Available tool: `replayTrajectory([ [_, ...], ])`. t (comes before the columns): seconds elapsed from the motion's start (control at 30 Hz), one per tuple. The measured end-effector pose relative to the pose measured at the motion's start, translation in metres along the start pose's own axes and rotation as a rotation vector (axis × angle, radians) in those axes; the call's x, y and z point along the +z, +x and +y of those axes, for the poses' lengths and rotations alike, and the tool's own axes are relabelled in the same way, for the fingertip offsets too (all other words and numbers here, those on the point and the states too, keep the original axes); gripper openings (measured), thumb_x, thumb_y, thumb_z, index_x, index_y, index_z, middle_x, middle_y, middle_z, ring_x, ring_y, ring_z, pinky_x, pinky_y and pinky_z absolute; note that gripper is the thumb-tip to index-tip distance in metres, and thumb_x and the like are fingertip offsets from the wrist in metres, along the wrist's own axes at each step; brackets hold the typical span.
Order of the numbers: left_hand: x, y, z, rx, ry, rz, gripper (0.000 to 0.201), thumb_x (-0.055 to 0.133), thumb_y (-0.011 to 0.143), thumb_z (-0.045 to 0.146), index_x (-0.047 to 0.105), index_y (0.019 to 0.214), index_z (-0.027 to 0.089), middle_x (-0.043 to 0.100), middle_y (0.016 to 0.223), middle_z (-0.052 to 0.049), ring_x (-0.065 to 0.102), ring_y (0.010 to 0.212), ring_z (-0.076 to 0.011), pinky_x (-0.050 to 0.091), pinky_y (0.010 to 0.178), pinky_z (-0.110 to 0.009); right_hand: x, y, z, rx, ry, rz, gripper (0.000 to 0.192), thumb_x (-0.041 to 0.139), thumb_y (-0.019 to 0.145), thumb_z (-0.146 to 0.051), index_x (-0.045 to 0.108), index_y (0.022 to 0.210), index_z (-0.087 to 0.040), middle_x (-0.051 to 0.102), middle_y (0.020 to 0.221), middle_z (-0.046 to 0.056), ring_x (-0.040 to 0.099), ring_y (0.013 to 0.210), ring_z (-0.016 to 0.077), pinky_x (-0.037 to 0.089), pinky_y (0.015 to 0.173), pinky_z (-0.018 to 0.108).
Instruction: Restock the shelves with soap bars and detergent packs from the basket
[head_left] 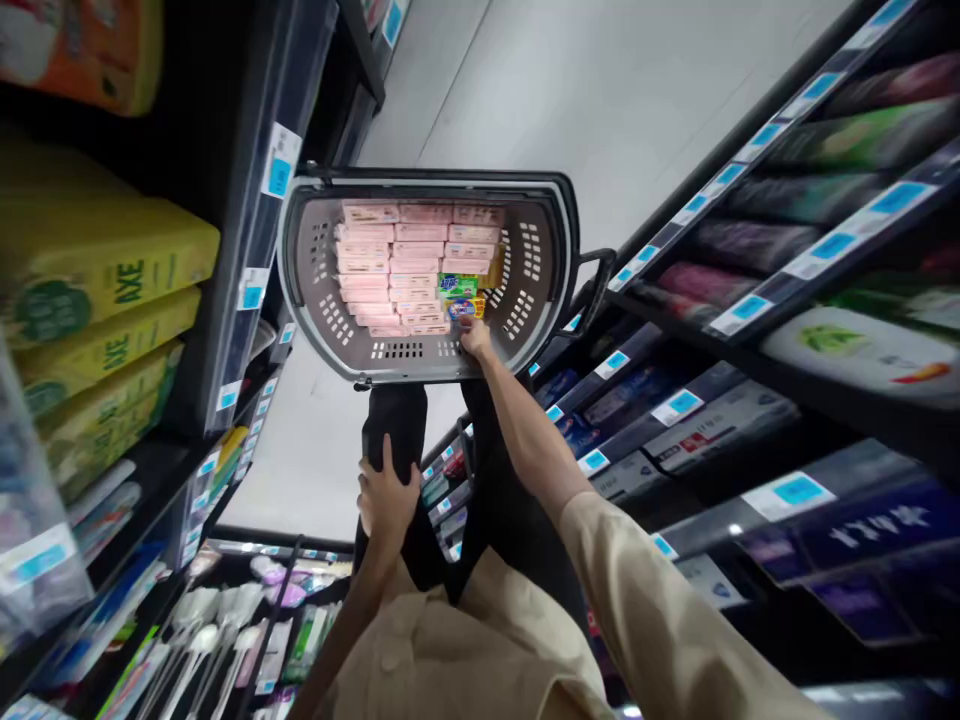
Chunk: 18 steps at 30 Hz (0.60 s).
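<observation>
Our right hand (476,338) grasps the blue-and-yellow packet (459,309) inside the basket (318,274), beside the pink boxes (417,265); we should move it gently, so that their neat rows are not disturbed.

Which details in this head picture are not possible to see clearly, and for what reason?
All in the head view:
- Right hand: its exact grip on the blue-and-yellow packet; contact too small, partly covered by fingers.
- Shopping basket: most of its floor, hidden under pink packs.
- Pink packs: their print, too small and blurred.
- Orange package: cut off by the picture's top and left edges.
</observation>
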<state>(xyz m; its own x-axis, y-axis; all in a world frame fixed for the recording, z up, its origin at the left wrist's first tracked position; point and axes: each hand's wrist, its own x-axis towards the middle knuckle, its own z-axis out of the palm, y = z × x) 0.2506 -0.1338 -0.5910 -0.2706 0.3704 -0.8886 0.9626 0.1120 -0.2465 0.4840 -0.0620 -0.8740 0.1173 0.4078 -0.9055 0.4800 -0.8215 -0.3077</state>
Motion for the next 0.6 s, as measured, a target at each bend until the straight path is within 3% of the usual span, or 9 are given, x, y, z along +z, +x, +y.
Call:
replayTrajectory([
  [0.1, -0.005, 0.009, -0.003, -0.027, 0.024, 0.020, 0.073, 0.056, 0.100, 0.052, 0.036, 0.167, 0.032, 0.046, 0.146, -0.023, 0.062, 0.117, -0.0418, 0.058, 0.088, -0.057, 0.011, 0.025, 0.007, -0.059, 0.016, -0.011, 0.047, 0.065, 0.091, -0.007, 0.061, 0.137, -0.013, 0.075, 0.126, 0.011, 0.074, 0.104, 0.0203, 0.059, 0.103, 0.040],
  [0.17, -0.007, 0.011, -0.004, -0.029, 0.051, 0.031, 0.071, 0.055, 0.101, 0.054, 0.038, 0.166, 0.032, 0.045, 0.147, -0.023, 0.062, 0.117, -0.0414, 0.058, 0.087, -0.057, 0.015, 0.037, 0.010, -0.135, 0.035, -0.027, 0.043, 0.063, 0.089, -0.006, 0.064, 0.131, -0.013, 0.074, 0.129, 0.009, 0.071, 0.109, 0.0188, 0.055, 0.107, 0.036],
  [0.3, -0.010, 0.015, -0.005, -0.006, 0.102, 0.059, 0.071, 0.054, 0.101, 0.054, 0.038, 0.167, 0.030, 0.045, 0.147, -0.022, 0.063, 0.117, -0.0404, 0.059, 0.087, -0.054, 0.015, 0.051, 0.018, -0.230, 0.062, -0.072, 0.048, 0.062, 0.077, -0.001, 0.069, 0.123, -0.010, 0.071, 0.135, 0.012, 0.066, 0.120, 0.0245, 0.049, 0.114, 0.035],
  [0.43, -0.014, 0.018, -0.003, -0.005, 0.110, 0.054, 0.072, 0.053, 0.102, 0.053, 0.036, 0.168, 0.030, 0.045, 0.147, -0.022, 0.062, 0.118, -0.0402, 0.059, 0.087, -0.054, 0.007, 0.060, 0.024, -0.255, 0.066, -0.144, 0.048, 0.064, 0.066, 0.000, 0.075, 0.112, -0.010, 0.076, 0.119, 0.013, 0.070, 0.104, 0.0275, 0.056, 0.102, 0.036],
  [0.6, -0.021, 0.018, 0.004, -0.023, 0.098, 0.018, 0.070, 0.054, 0.101, 0.052, 0.039, 0.166, 0.030, 0.043, 0.150, -0.023, 0.062, 0.121, -0.0416, 0.059, 0.089, -0.056, 0.000, 0.067, 0.027, -0.253, 0.067, -0.165, 0.029, 0.061, 0.072, -0.004, 0.076, 0.097, -0.007, 0.077, 0.103, 0.010, 0.068, 0.091, 0.0194, 0.055, 0.097, 0.029],
])
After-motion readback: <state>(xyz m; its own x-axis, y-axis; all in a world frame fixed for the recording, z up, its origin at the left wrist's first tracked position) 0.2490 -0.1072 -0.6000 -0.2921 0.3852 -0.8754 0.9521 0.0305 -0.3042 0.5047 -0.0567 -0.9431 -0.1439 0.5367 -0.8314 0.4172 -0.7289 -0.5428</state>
